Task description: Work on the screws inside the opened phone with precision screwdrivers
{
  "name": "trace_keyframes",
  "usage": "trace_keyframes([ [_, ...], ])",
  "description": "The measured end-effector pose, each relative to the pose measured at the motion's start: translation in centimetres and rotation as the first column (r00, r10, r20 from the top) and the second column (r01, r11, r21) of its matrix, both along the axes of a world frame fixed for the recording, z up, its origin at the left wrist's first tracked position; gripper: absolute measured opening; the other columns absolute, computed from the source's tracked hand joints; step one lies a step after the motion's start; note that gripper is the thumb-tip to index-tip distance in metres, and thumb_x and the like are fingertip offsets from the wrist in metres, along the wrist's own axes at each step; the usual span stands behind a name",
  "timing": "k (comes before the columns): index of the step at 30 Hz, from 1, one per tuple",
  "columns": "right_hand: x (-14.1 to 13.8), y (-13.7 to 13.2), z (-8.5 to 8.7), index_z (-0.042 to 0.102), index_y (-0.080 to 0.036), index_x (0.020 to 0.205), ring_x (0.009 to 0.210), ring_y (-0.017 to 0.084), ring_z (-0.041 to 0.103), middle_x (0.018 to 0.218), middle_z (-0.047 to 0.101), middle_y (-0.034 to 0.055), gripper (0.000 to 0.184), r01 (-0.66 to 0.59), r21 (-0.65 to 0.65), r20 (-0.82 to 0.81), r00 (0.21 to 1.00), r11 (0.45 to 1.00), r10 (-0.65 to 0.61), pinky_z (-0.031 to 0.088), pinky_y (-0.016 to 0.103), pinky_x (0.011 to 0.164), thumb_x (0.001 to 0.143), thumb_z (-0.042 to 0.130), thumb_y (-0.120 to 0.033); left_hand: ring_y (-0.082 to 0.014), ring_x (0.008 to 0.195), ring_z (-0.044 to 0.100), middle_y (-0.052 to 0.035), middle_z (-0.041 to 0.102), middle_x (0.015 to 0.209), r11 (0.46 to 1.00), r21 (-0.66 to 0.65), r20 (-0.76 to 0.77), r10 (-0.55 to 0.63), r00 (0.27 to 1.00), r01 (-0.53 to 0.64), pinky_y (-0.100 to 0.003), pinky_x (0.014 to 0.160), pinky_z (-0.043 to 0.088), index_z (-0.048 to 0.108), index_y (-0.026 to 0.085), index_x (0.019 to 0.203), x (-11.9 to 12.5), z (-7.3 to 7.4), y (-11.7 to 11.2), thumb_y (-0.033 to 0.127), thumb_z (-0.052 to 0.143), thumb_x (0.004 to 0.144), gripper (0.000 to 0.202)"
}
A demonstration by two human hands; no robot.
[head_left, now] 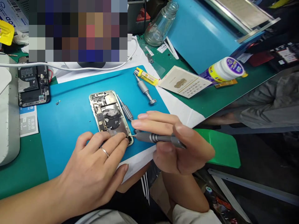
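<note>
An opened smartphone (109, 115) lies on the blue mat with its inner parts bare. My left hand (95, 165) is pressed over the phone's lower end and holds it down. Its fingers are together, and the thumb lies apart below them. In my right hand (184, 146) is a dark grey screwdriver (156, 137), held almost level between the fingers and thumb. The thin tip reaches the phone's lower right corner, close to my left fingertips. Whether it sits in a screw is too small to tell. Beside the phone's right edge rests another screwdriver (126, 109).
A third screwdriver (143, 88) and a yellow packet (147, 76) lie on the blue mat (63, 124). Tiny parts (58, 102) are at left. A phone screen assembly (34, 82), glass jar (161, 25), white card (184, 81), white-lidded bottle (224, 70) and white cable (93, 67) surround it.
</note>
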State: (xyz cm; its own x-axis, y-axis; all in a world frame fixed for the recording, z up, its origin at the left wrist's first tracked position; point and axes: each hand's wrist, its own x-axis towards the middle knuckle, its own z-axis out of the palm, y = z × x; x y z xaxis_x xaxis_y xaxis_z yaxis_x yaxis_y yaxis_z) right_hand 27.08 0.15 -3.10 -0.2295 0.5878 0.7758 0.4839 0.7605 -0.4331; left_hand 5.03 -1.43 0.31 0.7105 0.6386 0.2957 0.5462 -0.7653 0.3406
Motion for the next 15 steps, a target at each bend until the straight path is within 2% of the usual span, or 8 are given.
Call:
trace_keyframes([
  [2, -0.07, 0.03, 0.10, 0.042, -0.030, 0.158, 0.087, 0.021, 0.077, 0.101, 0.080, 0.0038, 0.055, -0.024, 0.061, -0.088, 0.996, 0.998, 0.029, 0.065, 0.047, 0.089, 0.105, 0.043, -0.019, -0.0297, 0.115, 0.059, -0.0131, 0.067, 0.136, 0.998, -0.034, 0.004, 0.051, 0.999, -0.051, -0.045, 0.091, 0.038, 0.057, 0.012, 0.138, -0.12, 0.15, 0.12, 0.027, 0.051, 0.105, 0.036],
  [6, -0.11, 0.16, 0.59, 0.043, -0.029, 0.158, 0.084, 0.017, 0.075, 0.089, 0.078, 0.0001, 0.054, -0.066, 0.018, -0.069, 0.995, 0.998, 0.068, 0.064, 0.042, 0.092, 0.105, 0.044, -0.017, -0.0308, 0.115, 0.056, -0.0147, 0.064, 0.130, 0.989, -0.082, 0.003, 0.123, 0.992, -0.123, -0.045, 0.092, 0.036, 0.054, 0.014, 0.132, -0.02, 0.44, 0.20, 0.026, 0.054, 0.102, 0.032],
  [12, -0.27, 0.34, 0.76, 0.045, -0.027, 0.157, 0.082, 0.016, 0.074, 0.087, 0.077, 0.0000, 0.053, -0.086, 0.017, -0.099, 0.991, 0.996, 0.088, 0.063, 0.041, 0.094, 0.105, 0.043, -0.015, -0.0295, 0.114, 0.056, -0.0129, 0.064, 0.124, 0.987, -0.111, 0.028, 0.121, 0.992, -0.117, -0.045, 0.092, 0.037, 0.055, 0.016, 0.125, 0.08, 0.50, 0.38, 0.022, 0.057, 0.100, 0.026],
  [15, -0.41, 0.60, 0.60, 0.046, -0.025, 0.156, 0.077, 0.017, 0.072, 0.085, 0.076, 0.0001, 0.053, -0.089, 0.035, -0.104, 0.990, 0.995, 0.093, 0.063, 0.042, 0.089, 0.104, 0.043, -0.015, -0.0254, 0.102, 0.060, -0.0081, 0.068, 0.109, 0.991, -0.122, 0.131, 0.066, 0.989, -0.050, -0.044, 0.086, 0.039, 0.059, 0.019, 0.114, -0.13, 0.88, 0.26, 0.020, 0.059, 0.098, 0.016],
])
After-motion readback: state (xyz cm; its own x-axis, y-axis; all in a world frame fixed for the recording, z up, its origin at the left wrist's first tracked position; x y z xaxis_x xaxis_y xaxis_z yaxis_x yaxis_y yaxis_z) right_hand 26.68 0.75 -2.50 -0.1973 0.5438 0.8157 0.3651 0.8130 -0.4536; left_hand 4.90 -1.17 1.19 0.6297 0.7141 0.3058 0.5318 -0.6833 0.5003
